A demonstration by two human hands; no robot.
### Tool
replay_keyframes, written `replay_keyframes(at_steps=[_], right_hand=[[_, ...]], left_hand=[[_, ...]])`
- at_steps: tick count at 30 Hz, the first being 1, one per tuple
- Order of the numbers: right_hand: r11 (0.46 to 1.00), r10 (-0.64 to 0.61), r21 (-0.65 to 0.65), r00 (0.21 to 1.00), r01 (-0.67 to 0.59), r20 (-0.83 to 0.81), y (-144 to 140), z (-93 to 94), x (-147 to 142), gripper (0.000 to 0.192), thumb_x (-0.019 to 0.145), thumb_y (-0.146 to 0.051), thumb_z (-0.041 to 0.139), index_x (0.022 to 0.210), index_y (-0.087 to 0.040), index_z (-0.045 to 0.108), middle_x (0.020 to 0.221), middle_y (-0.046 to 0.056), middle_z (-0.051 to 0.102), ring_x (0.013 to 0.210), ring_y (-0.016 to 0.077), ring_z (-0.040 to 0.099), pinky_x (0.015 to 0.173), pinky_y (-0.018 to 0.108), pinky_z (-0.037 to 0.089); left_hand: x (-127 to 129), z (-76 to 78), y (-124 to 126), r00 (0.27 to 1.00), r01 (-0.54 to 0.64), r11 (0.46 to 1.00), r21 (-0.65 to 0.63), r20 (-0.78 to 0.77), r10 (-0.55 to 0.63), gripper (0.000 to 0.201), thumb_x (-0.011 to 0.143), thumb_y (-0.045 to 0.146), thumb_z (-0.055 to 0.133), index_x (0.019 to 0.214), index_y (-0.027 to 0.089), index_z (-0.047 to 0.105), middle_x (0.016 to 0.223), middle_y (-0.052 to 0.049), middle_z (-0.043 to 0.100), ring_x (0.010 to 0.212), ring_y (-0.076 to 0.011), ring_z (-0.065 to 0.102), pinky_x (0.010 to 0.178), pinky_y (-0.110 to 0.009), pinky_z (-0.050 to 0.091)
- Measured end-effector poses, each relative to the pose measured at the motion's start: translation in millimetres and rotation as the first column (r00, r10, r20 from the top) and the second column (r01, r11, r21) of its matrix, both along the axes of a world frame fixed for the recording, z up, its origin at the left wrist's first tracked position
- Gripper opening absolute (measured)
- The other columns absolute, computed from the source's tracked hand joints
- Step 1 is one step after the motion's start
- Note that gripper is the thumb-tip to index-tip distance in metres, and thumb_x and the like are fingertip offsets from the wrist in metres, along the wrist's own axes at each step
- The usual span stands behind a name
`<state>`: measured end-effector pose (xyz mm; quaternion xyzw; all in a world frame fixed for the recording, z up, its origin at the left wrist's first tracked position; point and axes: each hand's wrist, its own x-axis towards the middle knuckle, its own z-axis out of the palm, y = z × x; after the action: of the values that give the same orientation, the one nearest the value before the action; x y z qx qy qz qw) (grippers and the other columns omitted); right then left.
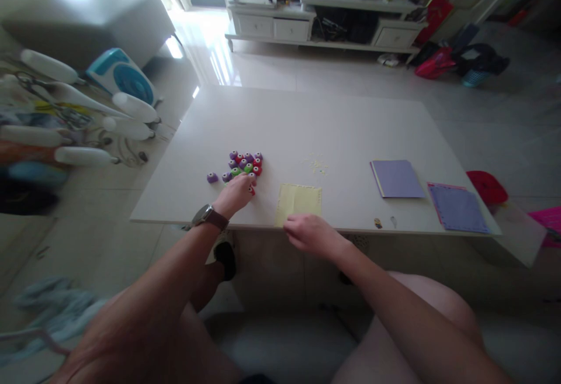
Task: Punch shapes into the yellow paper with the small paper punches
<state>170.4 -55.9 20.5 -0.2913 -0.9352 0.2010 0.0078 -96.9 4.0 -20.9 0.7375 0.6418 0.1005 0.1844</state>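
Note:
My left hand (239,192) reaches over a cluster of small purple, red and green craft punches (244,163). Its fingers are curled, with a purple punch (252,177) at the fingertips and a red one (251,190) just below. A yellow paper square (302,198) with small cut-outs along its edges lies to the right. At the paper's near edge, close to the table's front, my right hand (309,233) pinches it; part of that edge is hidden under the fingers.
Tiny yellow paper bits (319,165) are scattered beyond the sheet. A stack of purple squares (397,179) and a punched purple sheet (459,207) lie rightward on the white table (307,121). Two small objects, one a yellow-brown figure (377,223), lie near the front edge.

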Motion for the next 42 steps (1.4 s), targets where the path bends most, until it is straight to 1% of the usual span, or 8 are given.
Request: replay_keyframes(at_steps=[8, 13, 17, 20, 26, 31, 36, 42], right_hand=[[0.929, -0.367, 0.017, 0.924, 0.371, -0.104, 39, 1.2, 37, 0.013, 0.092, -0.017, 0.055, 0.082, -0.021, 0.062, 0.085, 0.003, 0.066, 0.078, 0.0164, 0.059, 0.069, 0.028, 0.038], [0.862, -0.502, -0.015, 0.851, 0.506, -0.157, 55, -5.7, 55, 0.012, 0.089, -0.015, 0.056, 0.08, -0.02, 0.062, 0.084, 0.003, 0.066, 0.077, 0.0165, 0.059, 0.07, 0.029, 0.041], [0.851, -0.525, -0.183, 0.798, 0.493, -0.296, 61, -7.1, 56, 0.007, 0.088, -0.015, 0.062, 0.082, -0.02, 0.062, 0.082, 0.002, 0.065, 0.072, 0.0146, 0.059, 0.069, 0.028, 0.046], [0.864, -0.498, -0.297, 0.773, 0.406, -0.394, 61, -6.9, 49, 0.016, 0.082, -0.023, 0.075, 0.093, -0.02, 0.064, 0.09, 0.002, 0.064, 0.074, 0.0141, 0.06, 0.07, 0.028, 0.051], [0.877, -0.48, -0.244, 0.783, 0.414, -0.395, 58, -11.8, 44, 0.015, 0.078, -0.009, 0.072, 0.083, -0.019, 0.064, 0.087, 0.001, 0.06, 0.075, 0.0141, 0.06, 0.072, 0.028, 0.052], [0.854, -0.52, -0.226, 0.771, 0.468, -0.367, 58, -12.2, 60, 0.017, 0.079, -0.01, 0.068, 0.093, -0.02, 0.066, 0.087, 0.002, 0.069, 0.076, 0.0156, 0.064, 0.074, 0.028, 0.051], [0.785, -0.62, -0.158, 0.753, 0.6, -0.221, 62, -17.9, 81, 0.015, 0.086, -0.018, 0.064, 0.1, -0.021, 0.069, 0.093, 0.006, 0.076, 0.086, 0.0199, 0.07, 0.08, 0.031, 0.052], [0.769, -0.634, -0.171, 0.768, 0.616, -0.09, 64, -34.6, 90, 0.023, 0.081, -0.017, 0.068, 0.104, -0.02, 0.071, 0.099, 0.007, 0.078, 0.089, 0.0211, 0.072, 0.08, 0.029, 0.051]], left_hand=[[1, 0.7, 8, 0.998, -0.044, 0.997, -0.064, -0.043, 0.041, 0.015, 0.072, 0.017, 0.064, 0.084, 0.018, 0.073, 0.088, -0.01, 0.072, 0.09, -0.0267, 0.065, 0.081, -0.036, 0.049], [18, 9.4, 18, 0.963, -0.089, 0.972, -0.219, 0.231, 0.14, 0.012, 0.067, 0.02, 0.076, 0.078, 0.017, 0.074, 0.075, -0.005, 0.072, 0.076, -0.0218, 0.066, 0.069, -0.033, 0.05], [65, 18.4, 13, 0.578, 0.04, 0.865, -0.5, 0.718, 0.388, 0.025, 0.068, 0.028, 0.084, 0.084, 0.014, 0.072, 0.08, -0.008, 0.075, 0.081, -0.02, 0.071, 0.078, -0.033, 0.056], [101, 17.5, 3, 0.261, 0.117, 0.791, -0.6, 0.787, 0.558, 0.032, 0.062, 0.027, 0.09, 0.079, 0.012, 0.067, 0.083, -0.009, 0.075, 0.084, -0.0189, 0.073, 0.087, -0.036, 0.057], [136, 6.9, -9, 0.144, 0.136, 0.768, -0.626, 0.78, 0.609, 0.03, 0.065, 0.023, 0.088, 0.077, 0.012, 0.063, 0.082, -0.007, 0.073, 0.083, -0.0167, 0.071, 0.088, -0.036, 0.056], [142, 2.9, -14, 0.241, 0.142, 0.828, -0.542, 0.831, 0.502, 0.022, 0.072, 0.016, 0.075, 0.089, 0.014, 0.06, 0.091, -0.007, 0.071, 0.09, -0.018, 0.069, 0.09, -0.04, 0.055], [141, -3.2, -36, 0.742, 0.18, 0.973, -0.142, 0.67, -0.039, 0.037, 0.07, 0.013, 0.066, 0.105, 0.02, 0.059, 0.113, -0.009, 0.064, 0.106, -0.0247, 0.061, 0.095, -0.046, 0.053], [142, -19.6, -60, 0.865, 0.432, 0.897, 0.095, 0.24, -0.442, 0.04, 0.074, 0.011, 0.067, 0.112, 0.019, 0.06, 0.128, -0.012, 0.058, 0.127, -0.0303, 0.05, 0.11, -0.05, 0.044]])
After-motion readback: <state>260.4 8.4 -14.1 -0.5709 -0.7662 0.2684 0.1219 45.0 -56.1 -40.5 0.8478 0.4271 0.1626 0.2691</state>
